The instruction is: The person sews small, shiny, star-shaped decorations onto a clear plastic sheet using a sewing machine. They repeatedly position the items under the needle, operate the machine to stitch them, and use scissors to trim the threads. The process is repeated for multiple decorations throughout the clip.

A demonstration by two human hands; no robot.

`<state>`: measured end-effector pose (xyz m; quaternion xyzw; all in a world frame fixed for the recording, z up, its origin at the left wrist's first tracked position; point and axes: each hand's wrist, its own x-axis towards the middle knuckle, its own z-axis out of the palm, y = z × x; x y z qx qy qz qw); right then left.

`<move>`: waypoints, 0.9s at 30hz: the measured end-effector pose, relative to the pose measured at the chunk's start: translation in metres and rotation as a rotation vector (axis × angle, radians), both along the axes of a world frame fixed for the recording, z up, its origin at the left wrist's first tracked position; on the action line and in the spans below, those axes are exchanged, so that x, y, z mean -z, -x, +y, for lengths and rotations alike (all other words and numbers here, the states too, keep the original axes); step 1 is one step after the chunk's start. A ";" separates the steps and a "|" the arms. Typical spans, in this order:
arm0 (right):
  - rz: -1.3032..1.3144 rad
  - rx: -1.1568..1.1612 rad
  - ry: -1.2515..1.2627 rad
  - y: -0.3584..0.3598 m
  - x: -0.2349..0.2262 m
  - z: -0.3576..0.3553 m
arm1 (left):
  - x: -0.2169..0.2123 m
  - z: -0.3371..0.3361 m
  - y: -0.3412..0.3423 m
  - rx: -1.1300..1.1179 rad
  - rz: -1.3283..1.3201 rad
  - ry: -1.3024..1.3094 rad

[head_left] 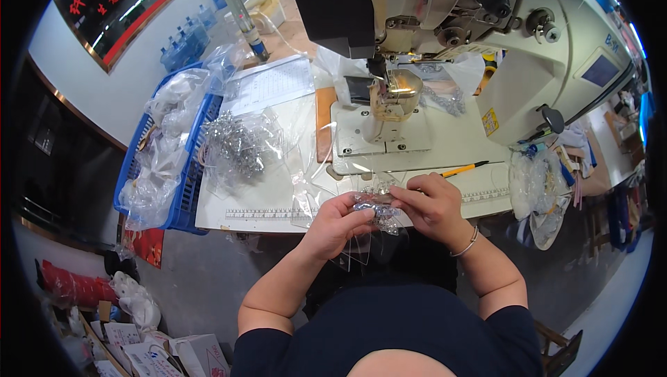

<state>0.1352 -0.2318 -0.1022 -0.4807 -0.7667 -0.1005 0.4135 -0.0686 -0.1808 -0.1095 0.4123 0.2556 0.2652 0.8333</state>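
Observation:
At the front edge of a sewing machine table (250, 222), both hands meet over a small bundle of shiny silver and clear plastic pieces (384, 223). My left hand (333, 225) grips the bundle from the left, thumb on top. From the right, my right hand (432, 207) pinches its upper part between thumb and fingertips. What the single pieces are is too small to tell. Clear plastic strips (306, 193) lie by my left hand and hang below the table edge. Farther left sits a heap of glittering silver pieces in clear plastic (243, 149).
The sewing machine's post and presser foot (389, 99) stand just beyond my hands. An orange pen-like tool (465, 168) lies to the right. A blue basket (191, 186) with plastic bags adjoins the table's left side. Paper sheets (271, 85) lie behind the heap. Plastic bags (538, 182) hang at the right edge.

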 end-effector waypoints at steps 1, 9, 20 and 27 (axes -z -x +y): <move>-0.008 0.006 0.000 0.000 0.000 0.000 | -0.001 0.000 0.000 0.005 -0.006 0.001; 0.036 0.064 -0.030 0.002 0.003 -0.004 | 0.003 0.001 0.000 -0.018 0.031 -0.023; -0.155 0.134 -0.110 0.006 0.000 -0.007 | 0.008 -0.005 -0.006 -0.067 0.061 -0.078; -0.101 0.037 -0.066 -0.003 0.005 0.000 | 0.009 -0.004 -0.005 -0.045 0.075 -0.092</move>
